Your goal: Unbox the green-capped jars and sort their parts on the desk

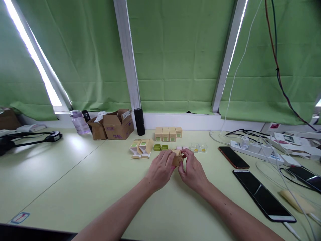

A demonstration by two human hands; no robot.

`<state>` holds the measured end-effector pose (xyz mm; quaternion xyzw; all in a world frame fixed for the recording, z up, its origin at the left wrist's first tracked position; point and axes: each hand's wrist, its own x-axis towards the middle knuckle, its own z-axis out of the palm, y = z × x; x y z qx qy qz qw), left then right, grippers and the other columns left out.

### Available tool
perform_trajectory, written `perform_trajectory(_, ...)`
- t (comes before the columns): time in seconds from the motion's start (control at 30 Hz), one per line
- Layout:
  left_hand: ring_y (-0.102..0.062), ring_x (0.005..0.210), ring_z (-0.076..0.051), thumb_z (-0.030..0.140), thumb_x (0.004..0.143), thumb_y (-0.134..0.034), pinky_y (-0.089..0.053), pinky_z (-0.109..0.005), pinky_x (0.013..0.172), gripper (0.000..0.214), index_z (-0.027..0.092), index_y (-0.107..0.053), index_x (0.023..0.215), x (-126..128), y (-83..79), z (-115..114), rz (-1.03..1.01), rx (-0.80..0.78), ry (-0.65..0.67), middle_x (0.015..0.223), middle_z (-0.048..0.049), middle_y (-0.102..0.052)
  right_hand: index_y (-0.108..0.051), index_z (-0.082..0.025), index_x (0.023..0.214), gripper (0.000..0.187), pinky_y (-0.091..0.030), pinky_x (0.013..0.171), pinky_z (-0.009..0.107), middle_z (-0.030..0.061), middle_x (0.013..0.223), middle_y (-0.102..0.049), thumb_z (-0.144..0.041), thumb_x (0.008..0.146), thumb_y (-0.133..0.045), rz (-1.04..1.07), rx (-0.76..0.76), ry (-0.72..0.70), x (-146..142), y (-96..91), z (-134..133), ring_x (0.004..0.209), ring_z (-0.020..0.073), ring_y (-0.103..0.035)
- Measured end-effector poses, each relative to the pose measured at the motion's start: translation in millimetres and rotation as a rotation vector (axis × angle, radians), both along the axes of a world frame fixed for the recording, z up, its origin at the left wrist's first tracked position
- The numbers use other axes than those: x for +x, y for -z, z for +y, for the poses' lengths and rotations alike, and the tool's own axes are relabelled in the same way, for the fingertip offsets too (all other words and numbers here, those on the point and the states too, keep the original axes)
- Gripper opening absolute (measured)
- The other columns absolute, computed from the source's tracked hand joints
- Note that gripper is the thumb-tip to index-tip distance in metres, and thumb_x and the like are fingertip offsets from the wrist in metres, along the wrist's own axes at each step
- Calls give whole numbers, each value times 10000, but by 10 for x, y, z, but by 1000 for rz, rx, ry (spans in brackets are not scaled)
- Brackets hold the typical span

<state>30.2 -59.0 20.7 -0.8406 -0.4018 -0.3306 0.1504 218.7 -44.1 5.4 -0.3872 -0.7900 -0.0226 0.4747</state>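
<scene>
Small cardbd box is held over table, approx. centre: L side gripped by L hand, R side pinched betw. thumb & fingers of R hand. Prob. light, semi-stiff, easily dented; best held gently at side edges, not squeezed mid-panel.

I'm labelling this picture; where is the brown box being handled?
In the head view, the brown box is below and right of centre, between the left hand and right hand, nearer the wearer than the row of small boxes.
</scene>
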Motion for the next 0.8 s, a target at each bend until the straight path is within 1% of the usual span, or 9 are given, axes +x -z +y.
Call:
perform_trajectory(0.13,-592,1231,-338,114,913,-584,-570,-509,971,545,204,-411,1422,-20,13,10,-19,-29,10,1317,-162,-616,-353,-200,1375,412,-578,741,396,139,1157,-665,-154,966,-382,60,-88,-25,31,-57,-20,907,258,-709)
perform_trajectory(0.27,-585,1249,-338,124,901,-607,-571,-526,976,585,215,-389,1437,-43,29,17,-80,-73,28,1336,-164,-611,-326,-217,1375,349,-563,706,364,102,1059,-685,-210,1028,-358,133,-169,-93,46,-128,-51,823,235,-702)
perform_trajectory(0.37,-590,1243,-326,135,922,-594,-575,-520,971,581,219,-370,1451,-53,33,21,-141,-101,22,1331,-166,-611,-313,-239,1383,341,-582,758,376,118,1162,-682,-242,1049,-382,206,-165,-136,48,-145,-47,894,228,-710)
perform_trajectory(0.47,-587,1231,-311,132,935,-581,-569,-505,984,546,227,-380,1433,-58,25,17,-175,-123,34,1314,-157,-613,-331,-250,1406,375,-602,854,417,159,1358,-614,-241,1042,-423,259,-97,-111,64,-138,-9,1065,242,-697)
perform_trajectory(0.57,-579,1222,-292,92,924,-565,-569,-488,987,490,241,-429,1371,-61,8,7,-177,-157,57,1308,-137,-616,-367,-243,1418,409,-589,961,486,181,1480,-520,-195,1020,-447,288,23,-67,106,-142,50,1269,279,-608)
perform_trajectory(0.63,-572,1228,-287,78,917,-562,-568,-486,992,466,245,-462,1340,-59,-6,-2,-176,-164,67,1314,-130,-613,-411,-238,1399,415,-558,1025,544,179,1465,-525,-148,997,-456,274,118,-47,151,-153,95,1342,302,-554)
perform_trajectory(0.7,-563,1250,-288,74,916,-560,-566,-488,1002,477,248,-477,1352,-53,-19,-10,-175,-165,77,1327,-129,-608,-456,-237,1381,434,-540,1051,578,168,1392,-575,-94,972,-452,233,207,-44,201,-159,143,1331,311,-558)
perform_trajectory(0.8,-552,1274,-287,73,921,-549,-561,-490,1018,576,261,-439,1454,-44,-31,-19,-169,-192,83,1353,-128,-599,-496,-248,1391,516,-569,1023,553,147,1313,-622,-18,936,-420,149,303,-99,265,-140,213,1253,294,-611)
